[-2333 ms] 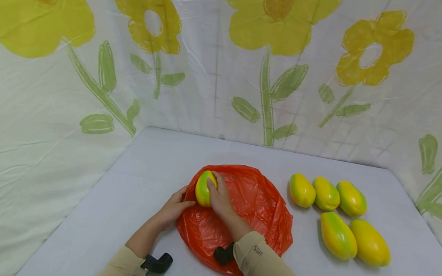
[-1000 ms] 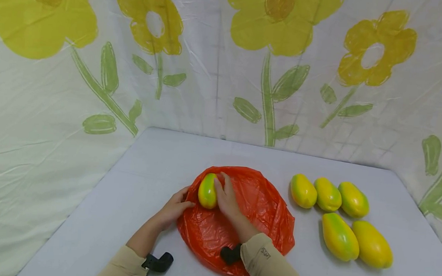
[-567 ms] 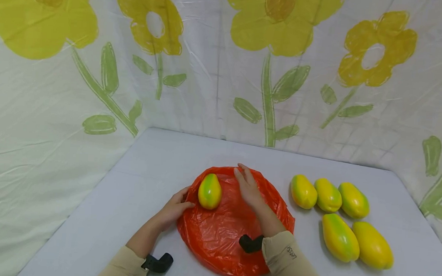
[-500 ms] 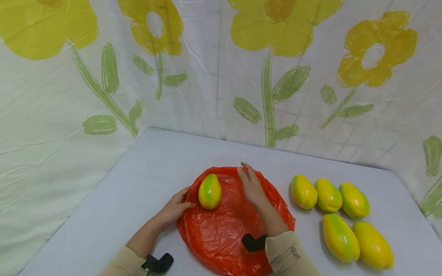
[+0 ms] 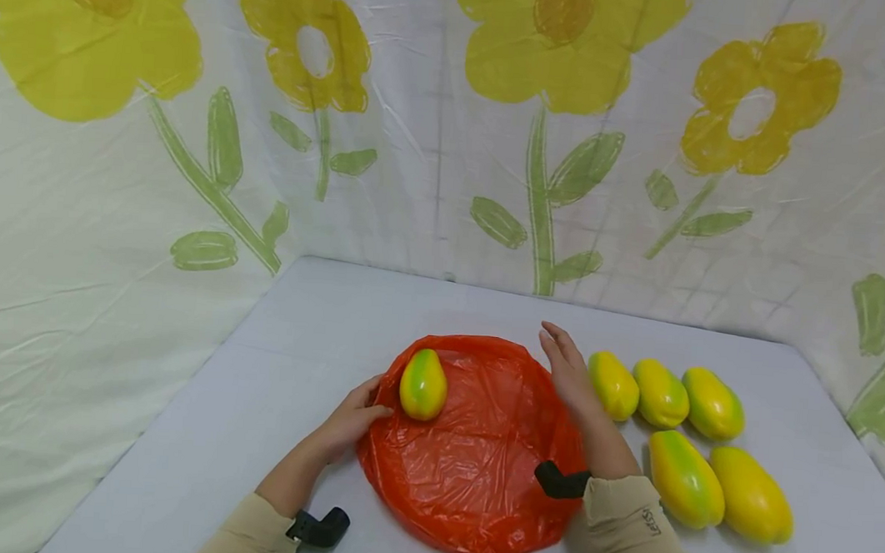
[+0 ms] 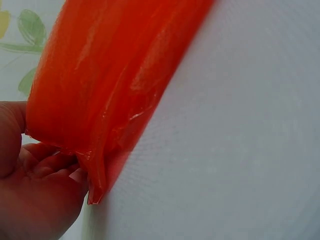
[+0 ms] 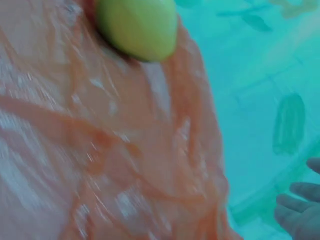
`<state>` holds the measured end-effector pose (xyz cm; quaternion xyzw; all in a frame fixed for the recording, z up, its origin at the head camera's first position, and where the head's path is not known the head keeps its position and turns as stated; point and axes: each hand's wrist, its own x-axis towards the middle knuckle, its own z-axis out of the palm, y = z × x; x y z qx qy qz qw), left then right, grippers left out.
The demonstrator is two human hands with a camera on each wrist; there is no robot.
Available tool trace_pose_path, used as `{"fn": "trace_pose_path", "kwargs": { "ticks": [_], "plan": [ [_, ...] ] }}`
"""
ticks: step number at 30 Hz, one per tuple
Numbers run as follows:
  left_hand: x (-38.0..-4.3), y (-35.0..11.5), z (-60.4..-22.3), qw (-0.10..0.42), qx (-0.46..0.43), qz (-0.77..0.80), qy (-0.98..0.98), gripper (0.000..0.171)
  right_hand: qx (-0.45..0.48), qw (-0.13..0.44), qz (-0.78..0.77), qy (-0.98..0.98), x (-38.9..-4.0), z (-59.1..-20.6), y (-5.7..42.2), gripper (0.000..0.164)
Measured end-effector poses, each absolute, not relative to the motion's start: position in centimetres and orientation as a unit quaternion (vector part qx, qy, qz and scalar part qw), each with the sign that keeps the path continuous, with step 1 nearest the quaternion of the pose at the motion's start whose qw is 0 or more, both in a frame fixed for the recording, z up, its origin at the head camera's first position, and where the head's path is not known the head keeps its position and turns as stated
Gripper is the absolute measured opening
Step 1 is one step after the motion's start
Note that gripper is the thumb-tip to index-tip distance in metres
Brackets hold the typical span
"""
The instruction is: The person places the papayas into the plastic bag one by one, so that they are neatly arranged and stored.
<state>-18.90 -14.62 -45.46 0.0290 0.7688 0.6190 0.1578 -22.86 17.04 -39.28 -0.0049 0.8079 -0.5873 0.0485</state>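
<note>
A red plastic bag (image 5: 477, 470) lies spread in a round, open shape on the table. One yellow-green papaya (image 5: 423, 386) rests inside it near the left rim; the right wrist view also has this papaya (image 7: 140, 27) at its top. My left hand (image 5: 350, 422) grips the bag's left edge, thumb on the inner side and fingers under the outer side. In the left wrist view, the curled fingers of my left hand (image 6: 42, 185) meet the gathered edge of the bag (image 6: 110, 75). Over the bag's right rim, my right hand (image 5: 574, 379) holds nothing, fingers extended.
Right of the bag, three papayas (image 5: 660, 394) stand in a back row and two more papayas (image 5: 687, 480) in front of them. My right forearm passes close beside them. A flower-printed curtain (image 5: 417, 183) hangs behind the white table (image 5: 320, 320).
My right hand has let go of the papaya inside the bag and moved right, toward the other papayas. The left hand has kept its place on the bag's edge.
</note>
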Motion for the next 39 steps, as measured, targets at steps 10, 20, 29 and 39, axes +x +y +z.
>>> {"fn": "trace_pose_path", "kwargs": {
  "ticks": [10,20,29,39],
  "plan": [
    [-19.0,-14.5,-45.4,0.158,0.032,0.615,0.772,0.054,0.039,-0.053,-0.613,0.787,-22.1,-38.5,21.1,0.06],
    [-18.8,-14.7,-45.2,0.161,0.03,0.616,0.77,0.053,0.145,-0.098,-0.633,0.754,-21.3,-38.1,24.2,0.056],
    [-18.8,-14.6,-45.4,0.157,0.022,0.616,0.772,0.055,0.191,-0.06,-0.62,0.759,-21.0,-38.6,25.1,0.058],
    [-18.9,-14.5,-45.5,0.152,0.014,0.616,0.773,0.055,0.181,-0.043,-0.603,0.775,-21.0,-39.5,25.6,0.06]
  ]
}}
